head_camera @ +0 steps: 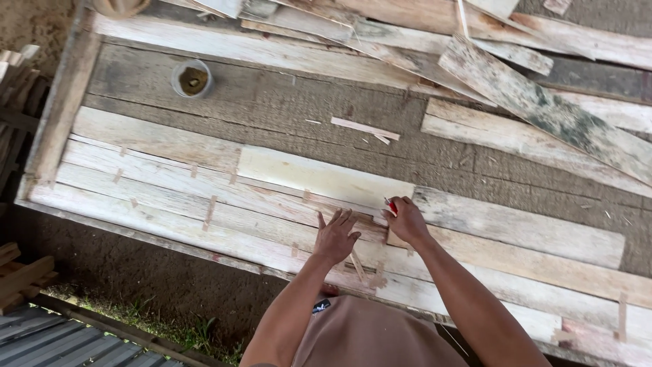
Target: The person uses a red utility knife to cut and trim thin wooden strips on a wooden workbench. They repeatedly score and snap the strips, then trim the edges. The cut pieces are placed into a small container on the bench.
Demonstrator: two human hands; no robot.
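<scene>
Veneer sheet (pixel 319 178) lies mid-frame on the counter (pixel 272 102); left hand (pixel 335 236) presses flat (fingers spread), right hand (pixel 406 219) pinches a red pen (pixel 391 206).

Left hand (pixel 336 234) flat on pale boards (pixel 204 197); right hand (pixel 406 221) grips red pen (pixel 391 205) just at its 3 o'clock; cup (pixel 193 79) far off at 11 o'clock.

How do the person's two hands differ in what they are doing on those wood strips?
The left hand lies flat with its fingers spread on the pale thin wood strips, holding nothing. The right hand is curled shut around a small red tool, its tip at the edge of a strip. The left hand sits slightly nearer the person than the right hand. Both rest on the same layer of strips on the weathered plank table.
</scene>
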